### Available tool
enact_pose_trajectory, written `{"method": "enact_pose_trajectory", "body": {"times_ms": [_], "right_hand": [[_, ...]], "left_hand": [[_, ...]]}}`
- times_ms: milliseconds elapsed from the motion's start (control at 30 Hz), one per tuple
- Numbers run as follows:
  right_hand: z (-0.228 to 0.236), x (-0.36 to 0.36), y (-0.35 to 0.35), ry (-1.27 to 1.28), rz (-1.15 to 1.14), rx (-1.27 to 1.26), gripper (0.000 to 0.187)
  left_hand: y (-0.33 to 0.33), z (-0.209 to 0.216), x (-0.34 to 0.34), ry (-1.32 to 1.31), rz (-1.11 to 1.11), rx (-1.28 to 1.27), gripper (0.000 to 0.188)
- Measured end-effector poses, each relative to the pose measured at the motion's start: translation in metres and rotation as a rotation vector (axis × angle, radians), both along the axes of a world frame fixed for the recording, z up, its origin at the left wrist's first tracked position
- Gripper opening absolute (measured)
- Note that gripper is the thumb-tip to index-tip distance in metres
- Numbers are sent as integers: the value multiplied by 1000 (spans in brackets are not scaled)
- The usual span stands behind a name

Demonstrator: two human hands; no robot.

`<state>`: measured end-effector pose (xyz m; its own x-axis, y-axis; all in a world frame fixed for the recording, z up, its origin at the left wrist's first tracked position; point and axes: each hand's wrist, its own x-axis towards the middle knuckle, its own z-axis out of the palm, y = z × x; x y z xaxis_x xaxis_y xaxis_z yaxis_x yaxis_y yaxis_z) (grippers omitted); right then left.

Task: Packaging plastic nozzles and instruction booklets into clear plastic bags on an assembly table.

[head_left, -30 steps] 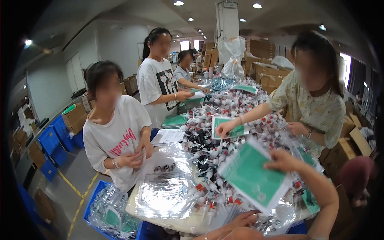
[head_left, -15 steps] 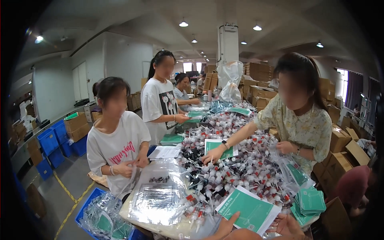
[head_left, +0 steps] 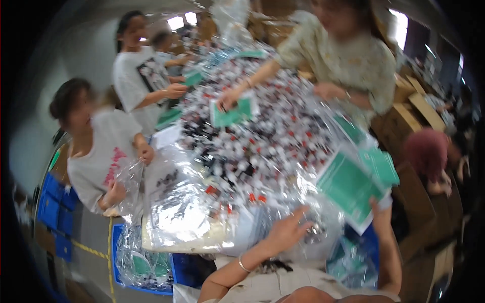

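Note:
My right hand (head_left: pixel 379 206) grips the lower right edge of a green booklet (head_left: pixel 348 188) with a white border, holding it tilted over the table's right side. Fingers apart, my left hand (head_left: pixel 290 230) is at the table's near edge, beside clear plastic bags (head_left: pixel 321 224), with nothing visible in its grasp. Just behind the booklet lies a stack of green booklets (head_left: pixel 381 166), partly covered by it. A broad heap of small bottles with white tips and some red parts (head_left: pixel 262 151) spreads over the table. Motion blurs the picture.
Across the table, a co-worker's hand (head_left: pixel 230 98) reaches to another green booklet (head_left: pixel 235 113). To the left, a person handles a clear bag (head_left: pixel 130 187). Blue bins (head_left: pixel 117 257) with bagged booklets stand below the near edge. Cardboard boxes (head_left: pixel 411 113) crowd the right.
My view has tilted down and turned. The left hand has let go of the booklet and come away from it; the right hand now holds the booklet farther right, near the stack.

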<state>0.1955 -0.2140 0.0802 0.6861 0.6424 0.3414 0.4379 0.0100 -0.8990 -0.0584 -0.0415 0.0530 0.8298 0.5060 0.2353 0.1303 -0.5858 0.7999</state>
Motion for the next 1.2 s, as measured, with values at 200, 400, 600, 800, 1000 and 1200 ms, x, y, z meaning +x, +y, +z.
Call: {"method": "enact_pose_trajectory", "body": {"times_ms": [200,400,600,800,1000,1200], "right_hand": [[76,-3,-58,597,334,-365,36],[56,-8,-74,551,139,-371,21],[40,-41,-71,100,374,-646,22],[51,-73,-44,285,417,-689,24],[16,-79,2,426,469,-717,19],[-47,-70,30,-495,753,-156,16]], "left_hand": [[-12,31,4,159,-33,238,70],[-54,38,15,131,-187,547,71],[-67,29,18,119,-196,544,72],[-71,28,19,78,-214,473,77],[-78,19,21,39,-244,397,82],[-73,20,22,-61,-278,288,83]]}}
